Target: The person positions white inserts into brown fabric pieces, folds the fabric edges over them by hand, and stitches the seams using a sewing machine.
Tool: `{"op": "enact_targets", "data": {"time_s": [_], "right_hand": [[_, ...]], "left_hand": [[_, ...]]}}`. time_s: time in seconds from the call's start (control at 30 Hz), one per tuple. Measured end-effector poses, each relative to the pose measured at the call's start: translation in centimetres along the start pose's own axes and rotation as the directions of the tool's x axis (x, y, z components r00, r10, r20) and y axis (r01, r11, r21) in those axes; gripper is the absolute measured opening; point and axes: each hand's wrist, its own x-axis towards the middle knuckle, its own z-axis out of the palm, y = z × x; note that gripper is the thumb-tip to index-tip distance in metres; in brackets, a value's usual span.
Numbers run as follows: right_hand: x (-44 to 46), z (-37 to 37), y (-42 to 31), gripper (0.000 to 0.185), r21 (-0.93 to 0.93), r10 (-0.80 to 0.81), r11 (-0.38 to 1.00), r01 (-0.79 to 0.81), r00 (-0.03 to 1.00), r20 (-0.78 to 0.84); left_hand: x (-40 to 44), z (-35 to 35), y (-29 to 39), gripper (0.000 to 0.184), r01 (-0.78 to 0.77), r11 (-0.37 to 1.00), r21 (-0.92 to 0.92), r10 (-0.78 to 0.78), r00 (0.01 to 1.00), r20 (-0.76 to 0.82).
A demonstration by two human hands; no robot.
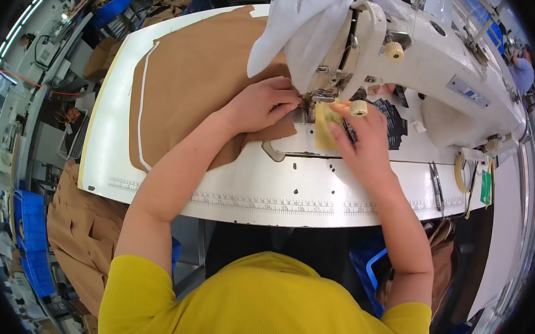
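Note:
A large brown fabric panel [193, 81] with a white line along its left side lies on the sewing table. My left hand [262, 106] is closed on the panel's right edge, fingertips pinched together close to the presser foot [323, 98] of the white sewing machine [424, 60]. To the right of the needle area, my right hand [368, 140] is curled over a yellow piece [324, 130], its fingers partly behind a machine knob. What those fingers grip is hidden. Several black printed labels [394, 123] lie just beyond this hand.
White cloth [302, 27] drapes over the machine head. Thread snips [437, 186] and a tape roll [462, 171] are at the table's right side. A printed ruler [265, 204] runs along the front edge. More brown fabric [83, 228] hangs at the lower left.

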Motion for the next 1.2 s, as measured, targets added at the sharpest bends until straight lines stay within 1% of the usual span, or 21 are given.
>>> {"op": "enact_targets", "data": {"time_s": [0.03, 0.07, 0.1, 0.13, 0.17, 0.23, 0.27, 0.4, 0.47, 0.53, 0.6, 0.67, 0.8, 0.87, 0.9, 0.97, 1.03, 1.1, 1.13, 1.17, 1.2], "right_hand": [[0.2, -0.3, 0.3, 0.028, 0.001, -0.007, 1.0, 0.007, 1.0, -0.004], [0.6, -0.5, 0.7, 0.025, 0.192, 0.118, 0.975, -0.108, 0.992, -0.043], [1.0, -0.7, 1.0, 0.023, 0.38, 0.249, 0.901, -0.211, 0.967, -0.055], [1.4, -0.7, 1.6, 0.02, 0.445, 0.247, 0.88, -0.166, 0.96, -0.131], [1.9, -1.1, 2.1, 0.02, 0.444, 0.248, 0.88, -0.166, 0.959, -0.134], [3.0, -2.5, 2.4, 0.023, 0.591, 0.42, 0.705, -0.393, 0.902, 0.1], [3.3, -2.8, 2.1, 0.03, 0.584, 0.429, 0.713, -0.389, 0.9, 0.076], [3.1, -2.2, 2.3, 0.028, 0.523, 0.42, 0.776, -0.353, 0.907, -0.011], [3.0, -1.7, 1.8, 0.025, 0.647, 0.488, 0.682, -0.342, 0.871, -0.055], [2.9, -1.5, 1.8, 0.023, 0.624, 0.491, 0.706, -0.335, 0.867, -0.09], [2.8, -1.3, 1.8, 0.022, 0.6, 0.487, 0.732, -0.323, 0.864, -0.129], [2.7, -0.8, 1.6, 0.026, 0.556, 0.417, 0.8, -0.226, 0.876, -0.243], [1.9, -0.5, 1.0, 0.026, 0.541, 0.451, 0.797, -0.268, 0.861, -0.237], [1.5, -0.5, 1.2, 0.022, 0.345, 0.306, 0.914, -0.214, 0.921, -0.241], [1.3, -0.5, 1.3, 0.022, 0.341, 0.298, 0.918, -0.204, 0.921, -0.249], [1.3, -0.4, 1.6, 0.016, 0.212, 0.142, 0.972, -0.1, 0.971, -0.193], [1.5, -0.5, 1.1, 0.016, 0.226, 0.111, 0.972, -0.062, 0.972, -0.208], [1.7, -0.9, 0.8, 0.018, 0.139, 0.021, 0.99, -0.006, 0.994, -0.108], [1.9, -0.9, 0.7, 0.018, 0.135, 0.0, 0.991, 0.02, 0.989, -0.145], [1.8, -0.7, 0.5, 0.019, 0.156, -0.013, 0.987, 0.033, 0.992, -0.124], [1.6, -0.5, 0.1, 0.02, 0.178, -0.024, 0.983, 0.042, 0.995, -0.099]], "left_hand": [[0.0, 0.0, 0.0, 0.014, 0.002, 1.0, -0.005, -0.002, 1.0, 0.003], [0.0, 0.0, -0.1, 0.014, 0.006, 1.0, -0.011, -0.006, 1.0, 0.007], [-0.1, 0.0, -0.1, 0.014, 0.007, 1.0, -0.007, -0.007, 1.0, 0.006], [-0.1, 0.0, -0.1, 0.014, 0.016, 1.0, -0.011, -0.016, 1.0, 0.012], [0.0, 0.1, -0.1, 0.013, 0.023, 1.0, -0.017, -0.023, 1.0, 0.019], [0.0, 0.2, -0.1, 0.013, 0.018, 1.0, -0.013, -0.018, 1.0, 0.011], [0.0, 0.3, -0.1, 0.013, 0.019, 1.0, -0.008, -0.019, 1.0, 0.001], [0.0, 0.0, -0.1, 0.016, -0.012, 1.0, 0.019, 0.012, 1.0, -0.012], [0.1, 0.1, -0.1, 0.017, -0.06, 0.998, 0.018, 0.06, 0.998, -0.021], [0.0, 0.2, 0.0, 0.016, -0.036, 0.999, 0.021, 0.036, 0.999, -0.006], [0.0, 0.4, 0.1, 0.014, -0.015, 1.0, 0.028, 0.015, 1.0, 0.004], [-0.2, 0.4, 0.1, 0.015, -0.048, 0.999, 0.011, 0.048, 0.999, -0.007], [-0.4, 0.3, 0.3, 0.016, -0.029, 0.999, 0.024, 0.03, 0.999, -0.022], [-0.3, 0.2, 0.7, 0.017, 0.007, 1.0, 0.014, -0.007, 1.0, -0.013], [-0.3, 0.3, 0.6, 0.017, 0.0, 1.0, 0.02, 0.0, 1.0, -0.02], [-0.3, 0.4, 0.0, 0.019, 0.031, 0.998, -0.062, -0.034, 0.998, -0.052], [-0.5, -0.1, 0.3, 0.022, 0.065, 0.992, -0.108, -0.072, 0.996, -0.059], [-0.6, 0.5, -0.7, 0.026, -0.043, 0.991, 0.126, 0.051, 0.997, -0.059], [-0.7, 0.6, -0.6, 0.029, -0.018, 0.969, 0.245, 0.028, 0.999, -0.04], [-1.0, 0.9, -0.2, 0.032, 0.011, 0.934, 0.356, -0.003, 1.0, -0.023], [-1.3, 0.9, 0.1, 0.039, 0.066, 0.919, 0.388, -0.081, 0.996, 0.024]]}}
